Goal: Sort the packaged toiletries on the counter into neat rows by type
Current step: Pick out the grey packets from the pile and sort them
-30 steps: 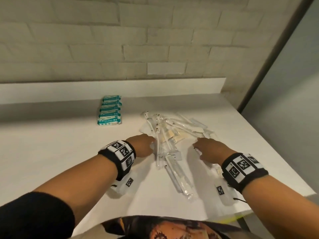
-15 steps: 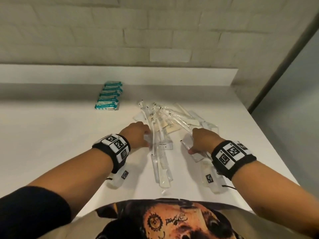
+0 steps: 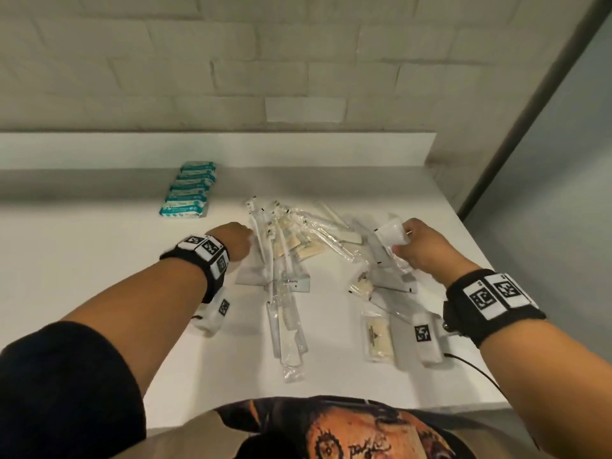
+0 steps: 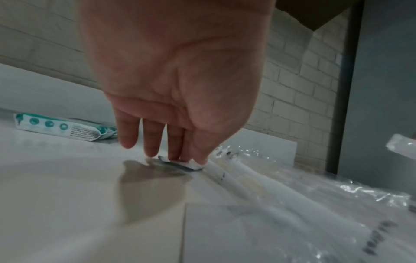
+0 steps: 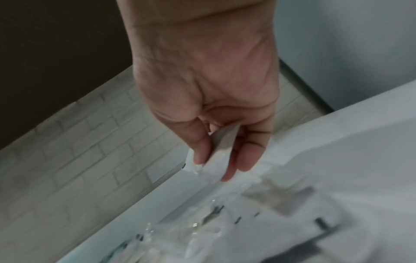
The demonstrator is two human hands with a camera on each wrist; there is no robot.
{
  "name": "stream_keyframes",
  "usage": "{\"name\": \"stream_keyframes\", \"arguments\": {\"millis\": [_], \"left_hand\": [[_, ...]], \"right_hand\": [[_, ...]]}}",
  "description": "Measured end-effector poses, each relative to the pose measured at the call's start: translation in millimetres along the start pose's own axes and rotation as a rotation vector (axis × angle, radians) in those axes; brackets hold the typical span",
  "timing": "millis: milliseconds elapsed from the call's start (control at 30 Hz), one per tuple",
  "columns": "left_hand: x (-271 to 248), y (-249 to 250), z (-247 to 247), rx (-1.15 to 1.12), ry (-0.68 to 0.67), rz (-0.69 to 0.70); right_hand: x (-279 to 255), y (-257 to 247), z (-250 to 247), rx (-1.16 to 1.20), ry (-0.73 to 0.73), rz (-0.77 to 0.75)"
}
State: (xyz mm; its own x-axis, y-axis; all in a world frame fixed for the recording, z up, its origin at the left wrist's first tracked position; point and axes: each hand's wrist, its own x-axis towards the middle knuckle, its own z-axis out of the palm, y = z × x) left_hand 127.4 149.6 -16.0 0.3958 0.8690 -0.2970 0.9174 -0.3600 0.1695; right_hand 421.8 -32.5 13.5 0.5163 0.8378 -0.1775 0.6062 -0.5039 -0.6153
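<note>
A loose pile of clear-wrapped toothbrushes (image 3: 281,240) and flat white packets lies mid-counter. My left hand (image 3: 246,238) is at the pile's left edge; in the left wrist view its straight fingers (image 4: 153,149) press down on the edge of a small flat white packet (image 4: 191,165). My right hand (image 3: 402,240) is at the pile's right side, and its thumb and fingers pinch a white packet (image 3: 390,233), lifted a little off the counter (image 3: 99,293). The right wrist view shows the same packet (image 5: 221,147) between thumb and fingers. A row of teal wipe packs (image 3: 188,190) lies at the back left.
A wrapped comb (image 3: 288,326) and a cream soap packet (image 3: 377,336) lie nearer me. More clear packets (image 3: 384,286) are spread under my right wrist. The counter's right edge (image 3: 480,279) is close to my right hand. A low white backsplash (image 3: 298,147) meets the brick wall.
My right hand has moved right and away from me and has lifted a white packet off the pile. My left hand has shifted slightly forward along the pile's left edge.
</note>
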Motion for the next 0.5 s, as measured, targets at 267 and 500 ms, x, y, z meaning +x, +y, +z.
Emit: {"name": "stream_keyframes", "arguments": {"millis": [267,500], "left_hand": [[5,7,3,0.166,0.051,-0.104],[1,2,12,-0.273,0.122,-0.265]], "right_hand": [[-13,20,-4,-0.462,-0.293,0.036],[-9,19,23,-0.460,-0.309,-0.026]]}}
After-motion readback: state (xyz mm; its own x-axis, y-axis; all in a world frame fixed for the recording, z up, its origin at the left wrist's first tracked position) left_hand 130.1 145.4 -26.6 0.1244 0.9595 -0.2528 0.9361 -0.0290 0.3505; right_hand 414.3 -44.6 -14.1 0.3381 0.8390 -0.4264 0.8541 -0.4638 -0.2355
